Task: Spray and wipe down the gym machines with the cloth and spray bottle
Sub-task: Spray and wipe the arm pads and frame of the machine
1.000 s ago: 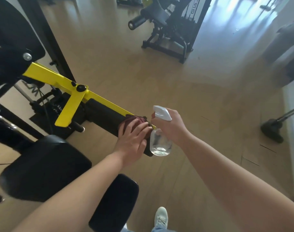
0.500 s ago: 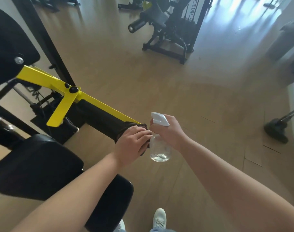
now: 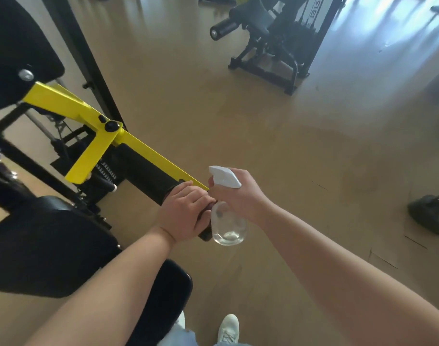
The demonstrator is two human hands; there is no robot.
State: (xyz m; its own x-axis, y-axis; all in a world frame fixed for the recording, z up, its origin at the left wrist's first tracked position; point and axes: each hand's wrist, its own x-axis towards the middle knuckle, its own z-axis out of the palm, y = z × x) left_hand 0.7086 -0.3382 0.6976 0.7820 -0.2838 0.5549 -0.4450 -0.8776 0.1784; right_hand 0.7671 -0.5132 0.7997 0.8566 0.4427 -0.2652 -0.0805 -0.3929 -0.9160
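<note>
A tan wood-look gym floor fills the scene, washed with pale window glare at the far right. At the left stands a gym machine with a bright yellow steel lever arm that slopes down from far left toward the middle; a black foam roller pad runs along its near side. Below it, at the near left, sit two black padded cushions.

The left hand is curled over the near end of the roller pad, fingers wrapped down around it and pressing a dark reddish cloth against the foam; only a sliver of the cloth shows past the knuckles. Just right of it, the right hand is closed around the neck of a clear plastic spray bottle with a white trigger head. The bottle hangs upright, its nozzle pointing left, its rounded body just beside the roller end and the left hand. A little liquid lies in its bottom.

At the far middle stands a second black weight machine with a round roller pad. A black floor foot sits at the right edge. One white sneaker shows at the bottom.
</note>
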